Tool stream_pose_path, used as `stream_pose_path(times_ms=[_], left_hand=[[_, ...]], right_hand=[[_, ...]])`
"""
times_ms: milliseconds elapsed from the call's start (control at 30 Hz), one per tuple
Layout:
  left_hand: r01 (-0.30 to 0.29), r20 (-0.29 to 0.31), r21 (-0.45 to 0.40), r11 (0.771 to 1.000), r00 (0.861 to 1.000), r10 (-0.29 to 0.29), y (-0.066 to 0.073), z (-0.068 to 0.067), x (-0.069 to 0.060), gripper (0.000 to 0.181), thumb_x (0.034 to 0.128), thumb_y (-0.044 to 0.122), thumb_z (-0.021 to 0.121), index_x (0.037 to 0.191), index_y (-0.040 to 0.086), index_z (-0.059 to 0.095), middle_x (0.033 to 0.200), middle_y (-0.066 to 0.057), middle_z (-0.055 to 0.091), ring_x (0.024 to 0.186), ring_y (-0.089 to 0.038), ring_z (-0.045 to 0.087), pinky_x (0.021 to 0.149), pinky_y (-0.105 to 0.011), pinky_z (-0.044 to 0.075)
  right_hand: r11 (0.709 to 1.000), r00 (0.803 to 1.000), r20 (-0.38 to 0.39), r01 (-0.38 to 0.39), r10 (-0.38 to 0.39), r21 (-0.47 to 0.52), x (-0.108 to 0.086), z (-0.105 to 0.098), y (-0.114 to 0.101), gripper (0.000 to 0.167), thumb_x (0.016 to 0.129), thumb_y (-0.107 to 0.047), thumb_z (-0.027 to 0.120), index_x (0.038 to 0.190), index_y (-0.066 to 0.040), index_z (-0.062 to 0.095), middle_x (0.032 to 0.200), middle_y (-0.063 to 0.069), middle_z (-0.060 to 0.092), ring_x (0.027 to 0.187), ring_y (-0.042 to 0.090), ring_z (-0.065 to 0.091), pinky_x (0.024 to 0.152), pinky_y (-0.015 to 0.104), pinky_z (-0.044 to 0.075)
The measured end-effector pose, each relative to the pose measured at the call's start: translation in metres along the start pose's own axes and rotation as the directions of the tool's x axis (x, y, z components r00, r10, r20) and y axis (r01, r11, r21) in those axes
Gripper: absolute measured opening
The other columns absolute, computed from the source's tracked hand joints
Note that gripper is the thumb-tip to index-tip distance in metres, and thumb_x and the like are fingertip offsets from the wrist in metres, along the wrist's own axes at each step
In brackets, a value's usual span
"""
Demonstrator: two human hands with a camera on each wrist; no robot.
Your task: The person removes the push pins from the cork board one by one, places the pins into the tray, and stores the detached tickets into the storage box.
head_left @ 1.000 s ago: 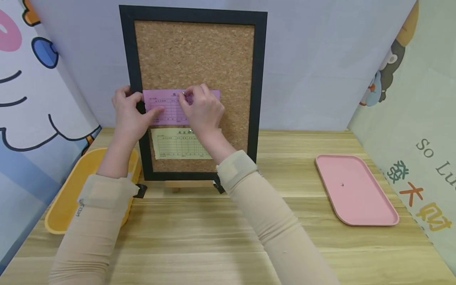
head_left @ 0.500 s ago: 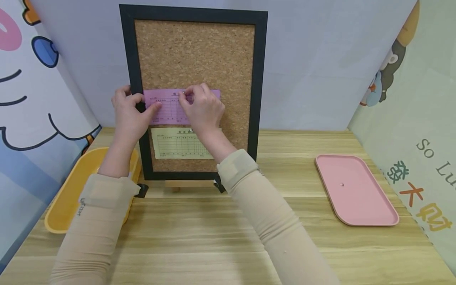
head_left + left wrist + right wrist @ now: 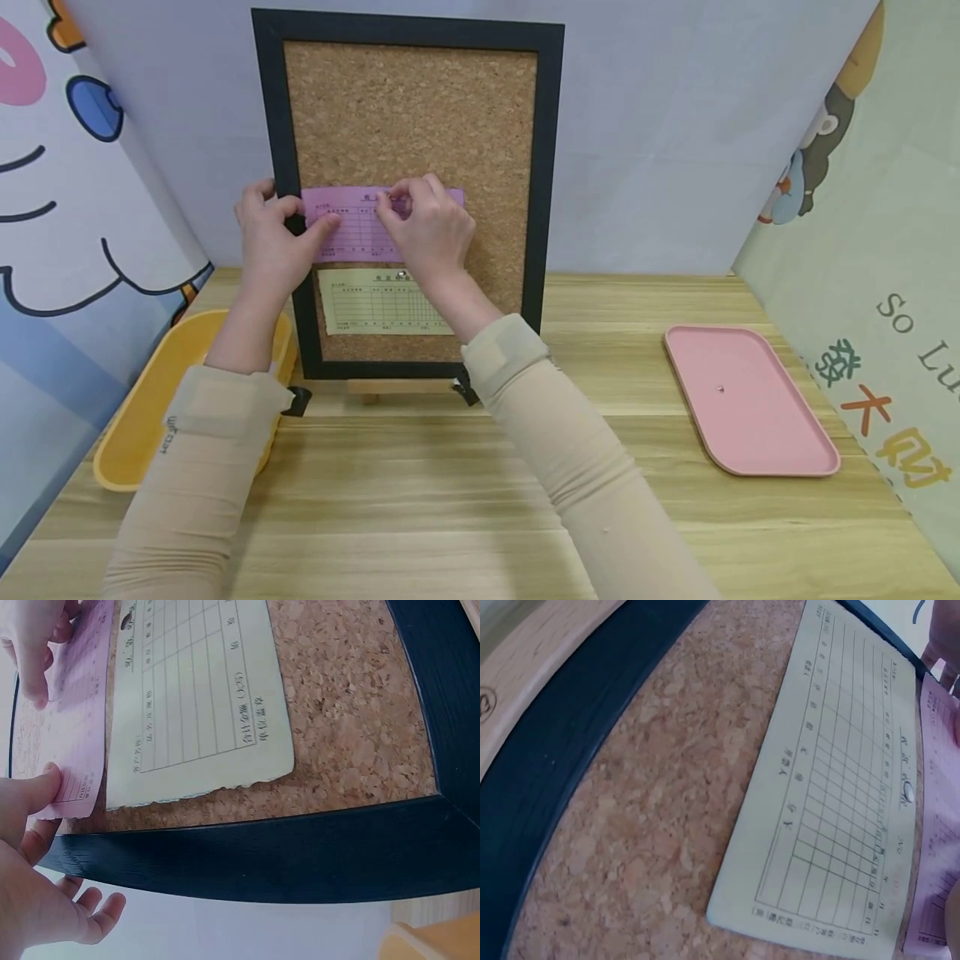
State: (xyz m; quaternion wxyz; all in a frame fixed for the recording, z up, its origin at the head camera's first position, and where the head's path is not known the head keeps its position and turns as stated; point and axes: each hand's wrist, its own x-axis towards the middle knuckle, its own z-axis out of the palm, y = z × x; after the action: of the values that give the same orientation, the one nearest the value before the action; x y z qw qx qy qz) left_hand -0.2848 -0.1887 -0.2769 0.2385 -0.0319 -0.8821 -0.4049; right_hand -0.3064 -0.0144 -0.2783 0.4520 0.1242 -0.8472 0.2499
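Purple slip [image 3: 360, 227] (right hand [image 3: 432, 227] in front), yellow slip [image 3: 378, 303] below, pink tray [image 3: 757, 425]

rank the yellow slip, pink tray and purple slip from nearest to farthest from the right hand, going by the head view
1. Purple slip: directly behind the right hand, partly covered by it.
2. Yellow slip: just below the purple slip, on the same cork board.
3. Pink tray: well off to the right, on the table.

Right panel [image 3: 847, 267] reads "So Lu" [image 3: 892, 312] (cut off), "發大财" [image 3: 867, 408].
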Motion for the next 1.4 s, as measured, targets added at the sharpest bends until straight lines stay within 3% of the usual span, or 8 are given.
stream_pose_path(times_ms=[400,767,1000,1100,1167,1300,1400], left_hand=[[0.043,0.01,-0.008,0.999,0.999,-0.043,0.009,-0.006,-0.003,0.047,0.0881,0.039,0.065,0.098,-0.007,0.058,0.152,-0.016,0.021,0.141,-0.031,0.013,0.113,-0.046,0.018],[0.089,-0.008,-0.016,0.996,0.996,-0.089,0.016,-0.016,-0.006,0.05,0.0886,0.041,0.063,0.101,-0.007,0.057,0.143,-0.011,0.029,0.134,-0.026,0.02,0.109,-0.04,0.024],[0.085,0.002,0.025,0.996,0.996,-0.085,0.022,-0.026,-0.008,0.05,0.0892,0.042,0.061,0.103,-0.006,0.06,0.137,-0.015,0.039,0.13,-0.029,0.028,0.107,-0.044,0.025],[0.067,0.006,0.044,0.997,0.998,-0.068,0.024,-0.029,-0.008,0.051,0.0893,0.044,0.06,0.105,-0.004,0.062,0.127,-0.015,0.049,0.12,-0.028,0.037,0.098,-0.041,0.032],[0.068,0.006,0.055,0.996,0.998,-0.068,0.026,-0.031,-0.009,0.051,0.0887,0.047,0.059,0.106,-0.001,0.063,0.118,-0.012,0.055,0.108,-0.023,0.044,0.085,-0.032,0.038],[0.061,0.004,0.053,0.997,0.998,-0.061,0.03,-0.034,-0.011,0.047,0.087,0.05,0.06,0.1,0.005,0.064,0.099,-0.003,0.059,0.086,-0.013,0.044,0.06,-0.023,0.033],[0.037,-0.002,0.043,0.998,0.999,-0.037,0.033,-0.036,-0.013,0.045,0.0864,0.05,0.061,0.099,0.007,0.064,0.096,-0.001,0.06,0.083,-0.01,0.043,0.06,-0.021,0.034]], right_hand=[[0.993,0.999,-0.001,0.048,-0.048,0.109,0.006,-0.018,0.007,0.017,0.086,-0.032,0.067,0.085,-0.015,0.07,0.074,-0.005,0.06,0.056,0.005,0.049,0.048,0.019,0.034],[0.98,0.99,0.144,-0.039,0.012,0.193,0.018,-0.049,0.02,0.018,0.085,-0.031,0.069,0.087,-0.013,0.07,0.075,-0.001,0.059,0.062,0.009,0.049,0.053,0.02,0.032],[0.964,0.974,0.218,-0.117,0.064,0.24,0.027,-0.074,0.027,0.018,0.085,-0.03,0.068,0.088,-0.012,0.07,0.076,-0.001,0.059,0.066,0.009,0.051,0.054,0.021,0.034],[0.957,0.968,0.242,-0.129,0.065,0.26,0.03,-0.084,0.03,0.018,0.085,-0.029,0.068,0.088,-0.011,0.07,0.075,0.0,0.059,0.067,0.009,0.051,0.055,0.02,0.034],[0.952,0.966,0.252,-0.129,0.058,0.279,0.032,-0.09,0.033,0.018,0.085,-0.027,0.069,0.088,-0.009,0.07,0.076,0.001,0.06,0.068,0.01,0.051,0.058,0.02,0.035],[0.94,0.965,0.258,-0.12,0.036,0.319,0.035,-0.102,0.042,0.017,0.085,-0.022,0.069,0.088,-0.005,0.07,0.075,0.004,0.06,0.068,0.011,0.05,0.063,0.019,0.037],[0.931,0.964,0.265,-0.124,0.031,0.343,0.036,-0.113,0.051,0.016,0.085,-0.018,0.069,0.087,-0.003,0.07,0.073,0.005,0.058,0.067,0.012,0.047,0.065,0.019,0.037]])
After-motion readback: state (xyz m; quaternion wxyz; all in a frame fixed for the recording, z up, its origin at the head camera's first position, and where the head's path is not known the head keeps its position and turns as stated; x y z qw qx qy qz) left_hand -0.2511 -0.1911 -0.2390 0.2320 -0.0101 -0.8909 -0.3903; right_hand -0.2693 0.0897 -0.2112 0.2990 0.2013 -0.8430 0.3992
